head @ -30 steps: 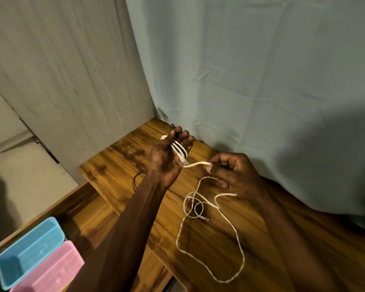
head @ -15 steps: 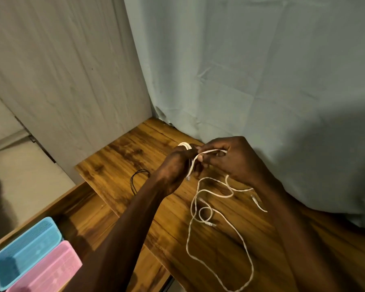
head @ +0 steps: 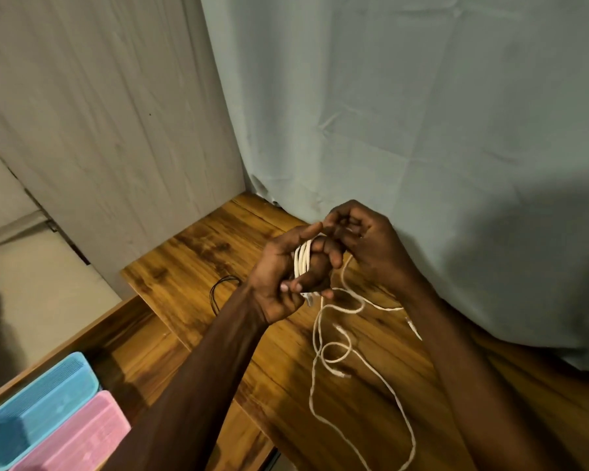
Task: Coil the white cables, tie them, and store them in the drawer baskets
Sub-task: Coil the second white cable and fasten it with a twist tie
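My left hand [head: 286, 277] holds several loops of a white cable [head: 301, 261] wound around its fingers, above the wooden desk top [head: 191, 266]. My right hand [head: 364, 243] sits just right of it, fingers pinching the same cable near the top of the coil. The loose rest of the white cable [head: 323, 355] hangs from the hands and lies in slack curls on the desk. A blue basket [head: 38, 413] and a pink basket [head: 72, 440] sit side by side in the open drawer [head: 130, 338] at the lower left.
A thin black loop [head: 218, 290], maybe a tie or cord, lies on the desk just left of my left wrist. A pale blue curtain [head: 405, 130] hangs behind the desk and a grey panel [head: 99, 113] stands to the left.
The hands have come together. More white cable is wound on my left hand, and my right hand has moved from the desk side up to the top of the coil.
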